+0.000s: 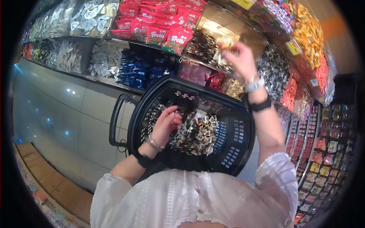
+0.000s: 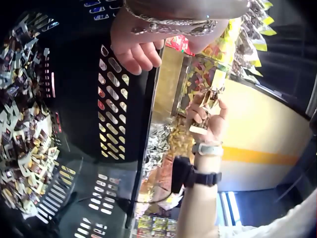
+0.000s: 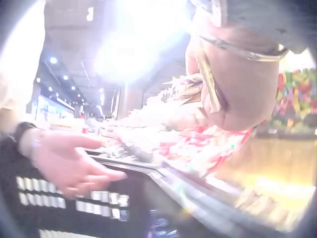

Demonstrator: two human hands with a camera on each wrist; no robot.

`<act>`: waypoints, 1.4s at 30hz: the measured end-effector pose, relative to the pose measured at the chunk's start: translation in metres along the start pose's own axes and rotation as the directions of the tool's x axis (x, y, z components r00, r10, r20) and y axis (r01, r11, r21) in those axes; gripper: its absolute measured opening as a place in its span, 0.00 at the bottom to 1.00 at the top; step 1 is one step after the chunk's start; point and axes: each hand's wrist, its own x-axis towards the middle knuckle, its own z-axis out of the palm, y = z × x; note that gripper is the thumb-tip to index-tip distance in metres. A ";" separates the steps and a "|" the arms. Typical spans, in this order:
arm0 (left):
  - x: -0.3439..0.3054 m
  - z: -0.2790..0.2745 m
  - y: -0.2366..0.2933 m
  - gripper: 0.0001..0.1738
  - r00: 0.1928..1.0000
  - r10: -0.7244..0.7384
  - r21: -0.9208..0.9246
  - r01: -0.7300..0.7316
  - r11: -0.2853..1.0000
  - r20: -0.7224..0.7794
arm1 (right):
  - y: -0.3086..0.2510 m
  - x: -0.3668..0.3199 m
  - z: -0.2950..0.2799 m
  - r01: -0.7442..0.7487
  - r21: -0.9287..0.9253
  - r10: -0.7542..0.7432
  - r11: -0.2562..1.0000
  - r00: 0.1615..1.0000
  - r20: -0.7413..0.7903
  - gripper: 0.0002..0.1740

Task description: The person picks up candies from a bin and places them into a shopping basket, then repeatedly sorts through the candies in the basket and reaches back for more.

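Note:
Several small wrapped candies (image 2: 212,101) in brown, white and gold wrappers are in my right hand (image 1: 244,60), its fingers curled round them. That hand is raised over a shelf bin (image 1: 218,21), near a heap of dark brown wrapped candies (image 1: 201,45). My left hand (image 1: 166,125) hovers over the left side of a black shopping basket (image 1: 134,123), fingers loosely bent and holding nothing. In the right wrist view the left hand (image 3: 69,161) shows with its fingers extended beside the basket wall. A pile of brown and white wrapped candies (image 1: 197,133) lies inside the basket.
Red Trolli bags (image 1: 156,34) fill the bin left of the brown candies. Blue-wrapped sweets (image 1: 133,70) lie on the lower shelf. Gold sweets (image 1: 304,34) are heaped at the upper right. The basket's handle (image 1: 116,121) sticks out at left over the tiled floor (image 1: 64,110).

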 end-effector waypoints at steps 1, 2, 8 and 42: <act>-0.002 0.002 0.001 0.18 0.999 -0.006 -0.036 0.008 0.999 0.045 | 0.012 0.033 -0.004 0.065 -0.141 -0.080 0.988 0.991 -0.107 0.15; -0.003 0.002 0.002 0.18 0.996 -0.010 -0.068 0.017 0.998 0.092 | 0.029 0.064 -0.011 0.053 -0.555 -0.192 0.830 0.962 -0.195 0.18; -0.006 -0.011 0.012 0.15 1.000 0.002 -0.053 -0.003 0.999 -0.021 | 0.098 0.168 0.006 -0.001 -0.917 -0.117 0.398 0.992 -0.052 0.23; 0.005 -0.016 0.009 0.06 0.993 -0.087 -0.032 0.085 0.996 -0.081 | 0.065 0.106 -0.009 0.324 -0.411 -0.289 0.852 0.946 0.147 0.23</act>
